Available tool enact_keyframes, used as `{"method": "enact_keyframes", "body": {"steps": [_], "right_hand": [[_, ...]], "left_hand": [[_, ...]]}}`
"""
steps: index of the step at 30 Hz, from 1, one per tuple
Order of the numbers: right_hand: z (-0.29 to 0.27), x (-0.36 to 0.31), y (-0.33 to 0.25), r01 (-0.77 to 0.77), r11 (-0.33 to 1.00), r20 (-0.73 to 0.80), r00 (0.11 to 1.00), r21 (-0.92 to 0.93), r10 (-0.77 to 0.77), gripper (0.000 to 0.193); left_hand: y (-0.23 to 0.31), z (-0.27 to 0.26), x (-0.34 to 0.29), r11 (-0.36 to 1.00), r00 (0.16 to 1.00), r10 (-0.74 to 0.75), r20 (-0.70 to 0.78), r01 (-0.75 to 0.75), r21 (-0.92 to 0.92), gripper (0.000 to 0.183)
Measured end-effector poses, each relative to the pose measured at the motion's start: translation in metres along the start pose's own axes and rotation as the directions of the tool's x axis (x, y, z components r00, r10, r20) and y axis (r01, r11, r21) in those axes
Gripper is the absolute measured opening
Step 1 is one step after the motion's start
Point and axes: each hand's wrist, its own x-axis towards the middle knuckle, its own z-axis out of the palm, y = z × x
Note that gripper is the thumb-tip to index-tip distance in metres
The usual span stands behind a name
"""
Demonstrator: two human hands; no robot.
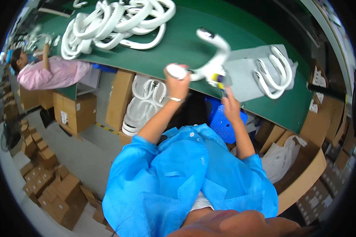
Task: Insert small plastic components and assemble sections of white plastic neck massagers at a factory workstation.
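My left hand (177,86) is closed round one end of a white curved neck fan (215,65) and holds it over the near edge of the green bench. Its round white end cap (177,71) shows on top of that hand, while the far end with a dark patch points up and away. In my right hand (231,106) is a slim tool with a yellow and dark head (219,80), its fingers wrapped round the handle. The head sits against the fan's near side; motion blur hides the exact contact and the tool's kind.
A tangled pile of white neck fans (114,25) lies at the back left of the green bench (178,51). Another fan (281,75) rests on a grey sheet (241,71) at right. Below are a blue stool (227,122) and cardboard boxes (75,108). A co-worker in pink (53,73) sits far left.
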Motion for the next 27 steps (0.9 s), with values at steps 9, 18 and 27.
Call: {"method": "enact_keyframes", "body": {"steps": [9, 18, 27], "right_hand": [[-0.051, 0.008, 0.004, -0.040, 0.951, -0.438, 0.881, 0.307, 0.178, 0.036], [-0.052, 0.049, 0.020, -0.036, 0.943, -0.392, 0.904, 0.330, 0.172, 0.034], [-0.017, 0.111, -0.010, -0.016, 0.852, -0.170, 0.978, 0.523, 0.123, 0.031]], "left_hand": [[-0.003, 0.203, -0.013, 0.655, 0.772, -0.574, 0.273, 0.633, -0.413, 0.042], [-0.029, 0.010, 0.164, 0.881, 0.870, -0.469, -0.150, 0.449, -0.150, 0.043], [0.004, -0.107, 0.288, 0.753, 0.667, -0.655, -0.355, 0.538, -0.378, 0.036]]}}
